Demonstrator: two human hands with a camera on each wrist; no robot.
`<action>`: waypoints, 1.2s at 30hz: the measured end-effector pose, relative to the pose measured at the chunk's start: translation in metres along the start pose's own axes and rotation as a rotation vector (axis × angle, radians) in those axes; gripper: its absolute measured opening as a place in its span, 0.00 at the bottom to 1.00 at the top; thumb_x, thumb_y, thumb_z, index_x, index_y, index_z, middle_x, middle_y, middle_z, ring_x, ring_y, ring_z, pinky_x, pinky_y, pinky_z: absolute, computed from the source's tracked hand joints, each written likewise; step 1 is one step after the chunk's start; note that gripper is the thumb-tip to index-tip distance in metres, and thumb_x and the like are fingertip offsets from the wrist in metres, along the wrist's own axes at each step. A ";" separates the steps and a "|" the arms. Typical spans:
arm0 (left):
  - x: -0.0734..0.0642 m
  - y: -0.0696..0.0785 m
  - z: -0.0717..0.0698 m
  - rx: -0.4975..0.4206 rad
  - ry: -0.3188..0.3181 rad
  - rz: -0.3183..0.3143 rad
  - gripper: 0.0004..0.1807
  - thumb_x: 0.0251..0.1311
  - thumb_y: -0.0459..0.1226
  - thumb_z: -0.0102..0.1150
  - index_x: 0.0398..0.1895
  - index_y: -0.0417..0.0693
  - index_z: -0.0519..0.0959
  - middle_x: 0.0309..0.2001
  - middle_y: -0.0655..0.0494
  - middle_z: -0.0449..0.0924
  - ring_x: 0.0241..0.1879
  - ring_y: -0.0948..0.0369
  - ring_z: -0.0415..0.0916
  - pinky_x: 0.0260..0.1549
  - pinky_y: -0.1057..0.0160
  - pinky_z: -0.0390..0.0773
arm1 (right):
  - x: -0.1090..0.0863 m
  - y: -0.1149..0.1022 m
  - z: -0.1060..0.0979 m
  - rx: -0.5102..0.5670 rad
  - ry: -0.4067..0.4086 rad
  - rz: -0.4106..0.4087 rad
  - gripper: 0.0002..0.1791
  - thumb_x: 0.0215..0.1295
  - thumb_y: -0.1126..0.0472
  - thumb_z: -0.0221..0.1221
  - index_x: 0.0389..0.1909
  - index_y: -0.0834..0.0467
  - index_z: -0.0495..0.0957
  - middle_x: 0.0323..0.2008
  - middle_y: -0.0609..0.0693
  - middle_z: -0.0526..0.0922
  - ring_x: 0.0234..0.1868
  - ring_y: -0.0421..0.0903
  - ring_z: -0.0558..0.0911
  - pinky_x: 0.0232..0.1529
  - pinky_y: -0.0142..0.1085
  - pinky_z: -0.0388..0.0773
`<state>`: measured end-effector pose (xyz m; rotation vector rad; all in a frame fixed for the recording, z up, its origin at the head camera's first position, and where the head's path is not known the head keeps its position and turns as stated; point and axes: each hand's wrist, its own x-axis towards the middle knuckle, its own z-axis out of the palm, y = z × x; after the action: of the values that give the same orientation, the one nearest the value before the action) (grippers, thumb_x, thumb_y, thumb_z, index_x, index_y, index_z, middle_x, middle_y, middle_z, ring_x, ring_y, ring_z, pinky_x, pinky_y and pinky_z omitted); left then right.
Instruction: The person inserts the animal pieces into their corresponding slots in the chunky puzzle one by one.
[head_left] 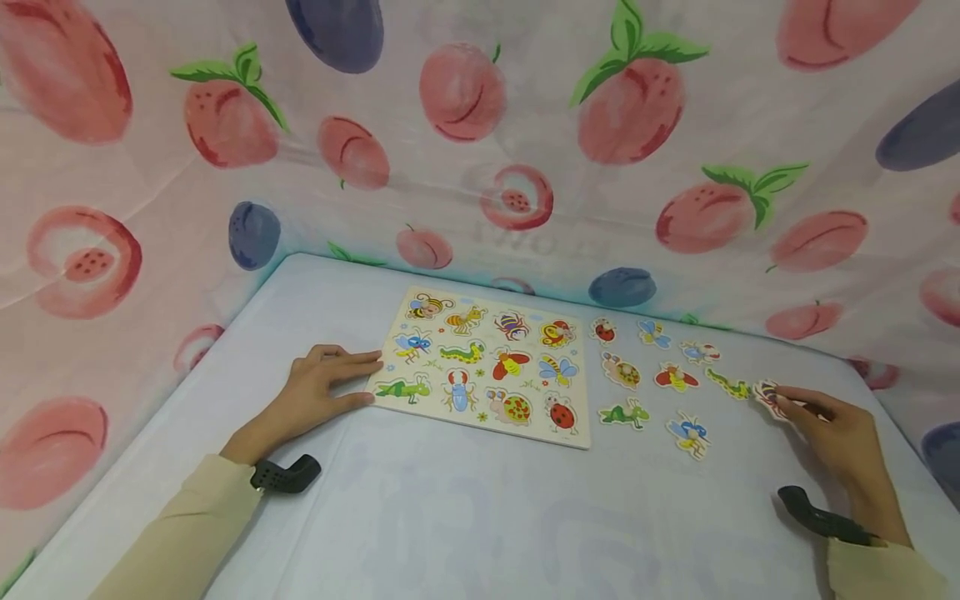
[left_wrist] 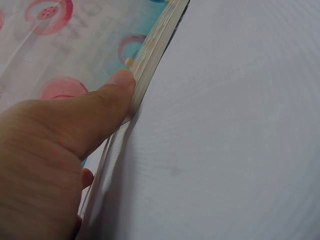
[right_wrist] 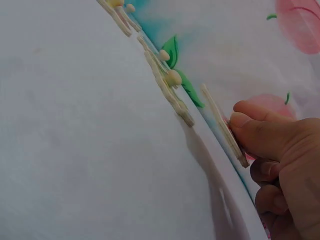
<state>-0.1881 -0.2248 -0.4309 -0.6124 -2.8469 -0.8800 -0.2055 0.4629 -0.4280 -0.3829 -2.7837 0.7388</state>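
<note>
The wooden insect puzzle board [head_left: 480,367] lies on the table, showing printed bug pictures. At its left edge rests my left hand [head_left: 318,387], fingers fairly straight; in the left wrist view the thumb [left_wrist: 107,97] touches the board's corner. My right hand [head_left: 840,433] pinches a spider puzzle piece [head_left: 768,398] between thumb and fingers. In the right wrist view that piece [right_wrist: 222,127] is seen edge-on, held above the table. Just left of it lies the caterpillar piece [head_left: 727,384].
Loose pieces lie right of the board, among them a ladybug [head_left: 603,331], a snail [head_left: 621,372], a grasshopper [head_left: 624,413], a mosquito [head_left: 689,436] and a red-winged bug [head_left: 677,377]. A fruit-print cloth [head_left: 540,108] stands behind the white table [head_left: 465,517].
</note>
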 end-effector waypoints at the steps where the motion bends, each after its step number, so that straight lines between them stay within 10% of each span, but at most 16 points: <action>1: 0.000 0.000 0.000 0.000 0.000 0.000 0.30 0.53 0.45 0.69 0.61 0.52 0.76 0.65 0.58 0.69 0.58 0.52 0.59 0.45 0.48 0.54 | 0.000 -0.002 0.000 0.003 -0.002 -0.011 0.29 0.65 0.42 0.56 0.57 0.60 0.78 0.54 0.63 0.76 0.45 0.49 0.68 0.34 0.33 0.62; 36: -0.001 0.001 0.000 0.008 0.001 -0.001 0.30 0.53 0.45 0.69 0.61 0.52 0.76 0.65 0.59 0.69 0.58 0.52 0.58 0.44 0.50 0.54 | 0.016 -0.067 0.019 0.074 -0.093 -0.230 0.28 0.65 0.40 0.56 0.54 0.58 0.80 0.48 0.59 0.79 0.42 0.48 0.68 0.30 0.28 0.65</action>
<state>-0.1870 -0.2247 -0.4303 -0.6102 -2.8486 -0.8684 -0.2386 0.4026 -0.4072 -0.0133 -2.8116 0.8189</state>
